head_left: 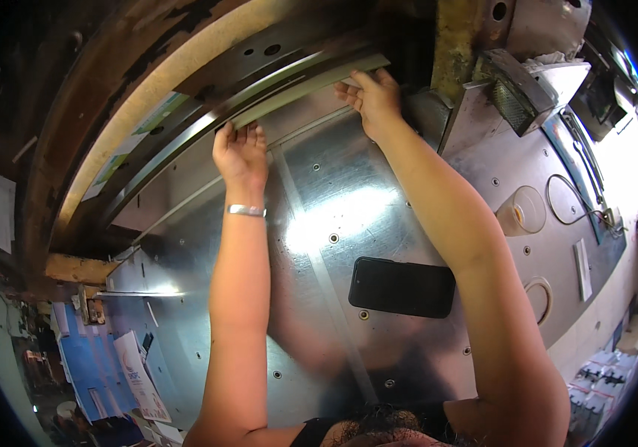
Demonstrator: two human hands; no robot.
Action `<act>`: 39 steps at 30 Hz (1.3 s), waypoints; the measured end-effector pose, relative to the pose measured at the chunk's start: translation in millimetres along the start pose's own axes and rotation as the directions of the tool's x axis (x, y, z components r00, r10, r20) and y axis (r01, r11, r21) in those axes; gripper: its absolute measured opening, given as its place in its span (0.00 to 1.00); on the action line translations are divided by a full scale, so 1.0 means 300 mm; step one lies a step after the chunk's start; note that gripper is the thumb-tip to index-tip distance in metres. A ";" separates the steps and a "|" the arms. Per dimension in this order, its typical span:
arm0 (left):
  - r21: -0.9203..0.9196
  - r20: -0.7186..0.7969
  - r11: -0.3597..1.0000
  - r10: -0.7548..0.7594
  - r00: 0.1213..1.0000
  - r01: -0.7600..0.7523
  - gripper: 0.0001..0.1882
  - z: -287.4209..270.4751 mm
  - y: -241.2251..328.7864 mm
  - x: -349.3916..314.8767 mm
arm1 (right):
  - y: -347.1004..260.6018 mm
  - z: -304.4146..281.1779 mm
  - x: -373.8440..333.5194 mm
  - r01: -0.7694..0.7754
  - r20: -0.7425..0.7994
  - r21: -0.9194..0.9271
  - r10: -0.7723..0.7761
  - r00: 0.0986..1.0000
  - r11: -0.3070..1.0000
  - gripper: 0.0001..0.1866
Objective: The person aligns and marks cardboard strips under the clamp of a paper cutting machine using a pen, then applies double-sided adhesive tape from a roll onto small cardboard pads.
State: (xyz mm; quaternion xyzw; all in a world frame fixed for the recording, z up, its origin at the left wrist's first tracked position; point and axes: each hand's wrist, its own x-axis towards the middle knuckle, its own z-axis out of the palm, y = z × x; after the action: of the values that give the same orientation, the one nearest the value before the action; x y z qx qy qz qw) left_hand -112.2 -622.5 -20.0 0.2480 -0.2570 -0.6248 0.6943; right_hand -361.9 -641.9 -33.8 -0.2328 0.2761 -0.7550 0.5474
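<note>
Both my arms reach forward over a shiny metal table (pixel 311 298) to a long, flat, pale grey-green strip (pixel 310 88). It lies crosswise along the opening of a large dark machine (pixel 185 74). At the strip's left end, my left hand (pixel 243 153) has its palm up and its fingers closed on the near edge. Towards the other end, my right hand (pixel 375 98) pinches the strip between thumb and fingers. What the strip is made of I cannot tell. A black phone (pixel 401 287) lies on the table between my forearms.
To the right are a clear cup (pixel 523 211), a ring-shaped item (pixel 538 299), a looped cable (pixel 566 200) and a small white bar (pixel 582 270). A perforated metal block (pixel 516 97) stands beside the machine's right post (pixel 453 45). Blue sheets (pixel 84 365) are at lower left.
</note>
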 end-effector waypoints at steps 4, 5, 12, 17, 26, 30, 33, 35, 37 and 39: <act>-0.134 -0.074 0.976 0.161 0.984 -0.170 0.14 0.048 -0.080 0.022 | 0.004 0.031 0.002 0.025 0.082 -0.037 -0.022 0.996 0.999 0.10; -0.136 -0.082 0.975 0.168 0.982 -0.178 0.14 0.054 -0.094 0.006 | 0.005 0.027 -0.005 0.018 0.090 -0.040 -0.014 0.996 0.999 0.10; -0.050 0.056 0.967 0.251 0.966 -0.248 0.16 0.078 -0.139 -0.041 | -0.039 -0.016 0.016 0.027 0.114 -0.061 -0.020 0.993 0.998 0.11; -0.023 0.100 0.970 0.243 0.965 -0.241 0.15 0.062 -0.143 -0.035 | -0.019 -0.009 0.014 0.067 0.169 -0.031 -0.061 0.984 0.997 0.14; 0.011 0.157 0.960 0.274 0.949 -0.279 0.17 0.067 -0.161 -0.036 | -0.013 -0.026 0.065 0.078 0.108 -0.004 -0.077 0.991 0.997 0.23; -0.018 0.143 0.968 0.251 0.957 -0.251 0.16 0.080 -0.158 -0.051 | -0.025 -0.042 0.075 0.076 0.130 -0.027 -0.072 0.989 0.997 0.22; -0.015 0.130 0.964 0.265 0.955 -0.266 0.16 0.075 -0.147 -0.062 | -0.014 -0.043 0.071 0.067 0.115 -0.050 -0.061 0.991 0.997 0.21; -0.019 0.140 0.966 0.258 0.956 -0.258 0.16 0.069 -0.142 -0.062 | -0.010 -0.037 0.071 0.067 0.115 -0.059 -0.060 0.991 0.996 0.20; -0.034 0.129 0.964 0.267 0.955 -0.265 0.16 0.077 -0.147 -0.064 | -0.013 -0.038 0.076 0.077 0.095 -0.066 -0.070 0.993 0.995 0.20; -0.039 0.136 0.961 0.275 0.952 -0.272 0.16 0.087 -0.150 -0.067 | -0.023 -0.043 0.084 0.070 0.102 -0.071 -0.062 0.993 0.995 0.20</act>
State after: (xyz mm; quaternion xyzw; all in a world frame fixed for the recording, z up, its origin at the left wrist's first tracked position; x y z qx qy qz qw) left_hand -164.5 -607.4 -31.4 0.1588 -0.3309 -0.5410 0.7567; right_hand -382.6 -662.1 -37.4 -0.2995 0.2686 -0.7493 0.5260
